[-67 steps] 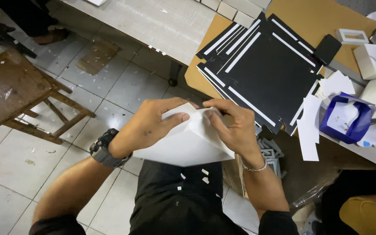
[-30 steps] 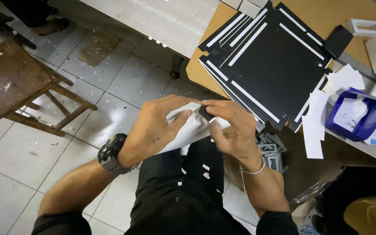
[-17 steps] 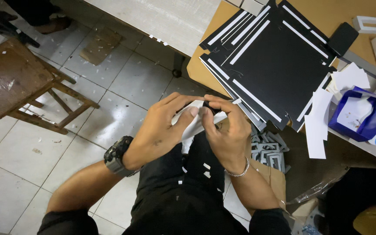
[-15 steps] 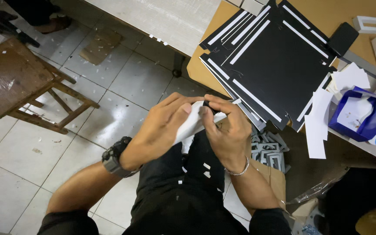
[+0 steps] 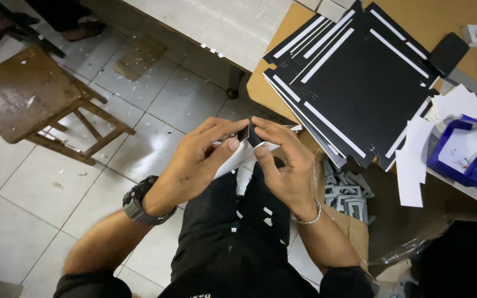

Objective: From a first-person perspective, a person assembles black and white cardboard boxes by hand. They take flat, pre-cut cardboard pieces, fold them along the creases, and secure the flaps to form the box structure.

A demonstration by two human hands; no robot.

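Gripping a folded white card piece [image 5: 233,159], left hand [image 5: 197,163] and right hand [image 5: 282,165] have since closed together, the sheet now compact.

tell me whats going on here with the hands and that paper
A seated person holds a small folded piece of card, black on one side and white on the other, over their lap. The left hand and right hand both pinch it with their fingers. A stack of black sheets with white strips lies on the table nearby.
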